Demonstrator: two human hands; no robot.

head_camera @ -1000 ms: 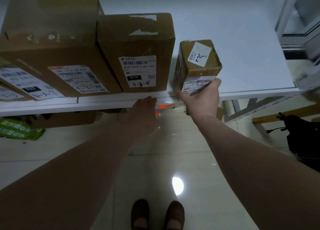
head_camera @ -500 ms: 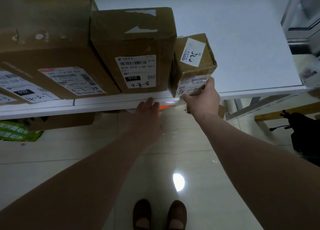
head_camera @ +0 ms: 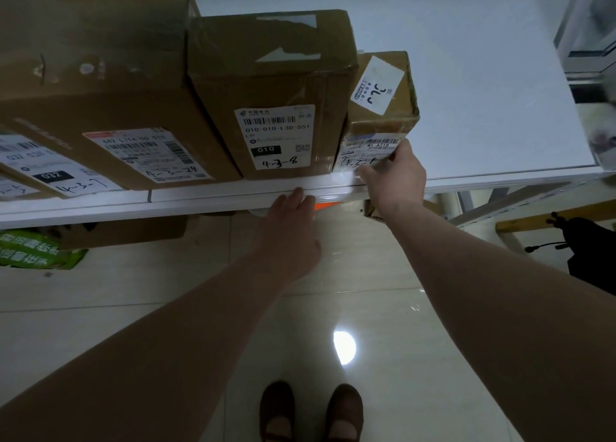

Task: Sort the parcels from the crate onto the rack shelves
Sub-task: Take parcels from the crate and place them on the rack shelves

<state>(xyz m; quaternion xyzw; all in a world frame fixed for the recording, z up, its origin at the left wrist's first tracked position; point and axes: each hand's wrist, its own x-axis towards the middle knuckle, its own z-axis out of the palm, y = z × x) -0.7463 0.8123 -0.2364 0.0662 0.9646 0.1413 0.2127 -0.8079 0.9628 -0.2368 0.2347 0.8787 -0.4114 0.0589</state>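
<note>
- On the rack shelf (head_camera: 500, 141): 1 small parcel (head_camera: 383, 108), slid left in the last second, touching the 4-3-8 box (head_camera: 273, 84).
- My right hand (head_camera: 395, 174) grips its front; left hand (head_camera: 290, 228) open at shelf edge.
- Placement nearly done, I judge.

1. You have open room on the shelf (head_camera: 483, 91) to the right of the small parcel (head_camera: 383, 108).
2. Leftward you're blocked: the small parcel touches the middle box (head_camera: 273, 74), which sits against the large box (head_camera: 100, 74).
</note>
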